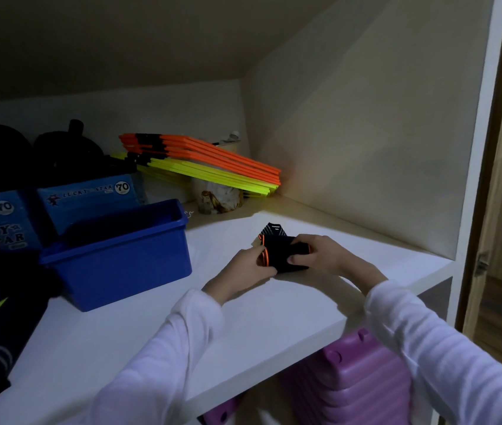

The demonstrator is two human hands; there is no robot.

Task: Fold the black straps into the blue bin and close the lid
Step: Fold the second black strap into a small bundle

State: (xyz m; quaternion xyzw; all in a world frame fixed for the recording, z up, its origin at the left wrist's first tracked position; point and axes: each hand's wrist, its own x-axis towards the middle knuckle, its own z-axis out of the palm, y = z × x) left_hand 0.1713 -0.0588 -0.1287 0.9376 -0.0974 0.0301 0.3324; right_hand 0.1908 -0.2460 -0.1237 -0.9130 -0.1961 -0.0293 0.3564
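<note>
A black strap with orange edging (pixel 279 251) lies bunched on the white shelf (pixel 243 314), and both hands hold it. My left hand (pixel 251 266) pinches its left end by the orange trim. My right hand (pixel 320 254) grips its right end, thumb pressed on top. The blue bin (pixel 121 259) stands open to the left of the hands with no lid on it; its inside is dark and I cannot see what it holds. No lid is in sight.
Blue boxes marked "Lucky Star 70" (pixel 87 194) stand behind the bin. Orange and yellow flat bars (pixel 207 164) lean stacked at the back, a crumpled white bundle (pixel 220 197) under them. Dark bags sit far left. A purple ribbed case (pixel 347 381) stands below the shelf.
</note>
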